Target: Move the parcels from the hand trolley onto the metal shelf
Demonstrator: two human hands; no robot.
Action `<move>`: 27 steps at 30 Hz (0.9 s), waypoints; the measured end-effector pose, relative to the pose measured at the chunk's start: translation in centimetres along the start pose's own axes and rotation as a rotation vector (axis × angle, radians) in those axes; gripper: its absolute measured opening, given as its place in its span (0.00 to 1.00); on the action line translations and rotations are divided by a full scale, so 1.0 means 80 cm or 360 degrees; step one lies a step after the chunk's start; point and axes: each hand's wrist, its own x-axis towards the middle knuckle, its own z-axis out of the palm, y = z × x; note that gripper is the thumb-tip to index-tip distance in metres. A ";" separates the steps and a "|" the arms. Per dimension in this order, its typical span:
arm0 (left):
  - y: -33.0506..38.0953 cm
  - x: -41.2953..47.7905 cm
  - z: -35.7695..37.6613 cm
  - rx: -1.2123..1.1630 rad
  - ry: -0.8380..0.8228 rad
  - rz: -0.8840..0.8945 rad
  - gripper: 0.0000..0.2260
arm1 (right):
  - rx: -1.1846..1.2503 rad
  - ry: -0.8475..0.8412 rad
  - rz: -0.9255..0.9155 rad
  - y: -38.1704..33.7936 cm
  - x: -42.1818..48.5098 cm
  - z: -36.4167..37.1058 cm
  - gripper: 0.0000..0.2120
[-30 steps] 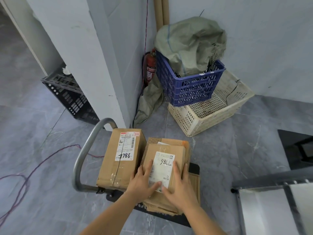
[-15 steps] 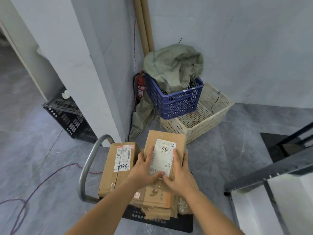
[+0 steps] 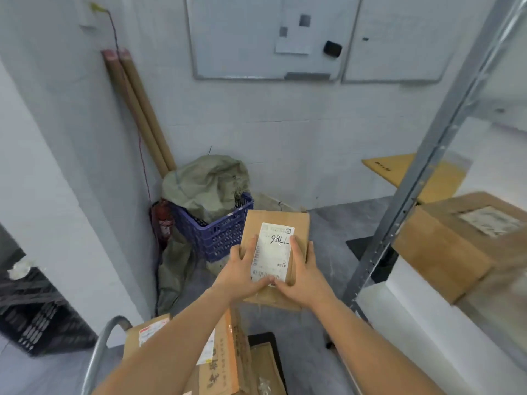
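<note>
Both left hand [image 3: 242, 276] and right hand [image 3: 302, 278] gripping one parcel [image 3: 278, 222] (label "98LL") at frame centre, fingers [image 3: 293, 246] clasped round its sides, above the hand trolley [image 3: 98, 353], lower left, metal shelf [image 3: 427, 155] at right.

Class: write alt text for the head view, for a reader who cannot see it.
A left hand and a right hand hold a flat brown cardboard parcel with a white label in mid-air, left of a grey metal shelf bearing a large brown box. More cardboard parcels lie below on the hand trolley.
</note>
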 end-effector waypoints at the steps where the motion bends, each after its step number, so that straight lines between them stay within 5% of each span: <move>1: 0.023 0.007 -0.003 0.0016 -0.0012 0.0058 0.47 | 0.0006 0.0050 0.0041 0.008 -0.009 -0.020 0.48; 19: 0.431 0.034 0.115 0.0118 -0.0417 0.0931 0.47 | 0.0150 0.0847 0.0618 0.252 -0.220 -0.260 0.49; 27: 0.526 0.030 0.200 0.0203 -0.0630 0.1026 0.45 | 0.0170 0.0881 0.0891 0.358 -0.268 -0.273 0.48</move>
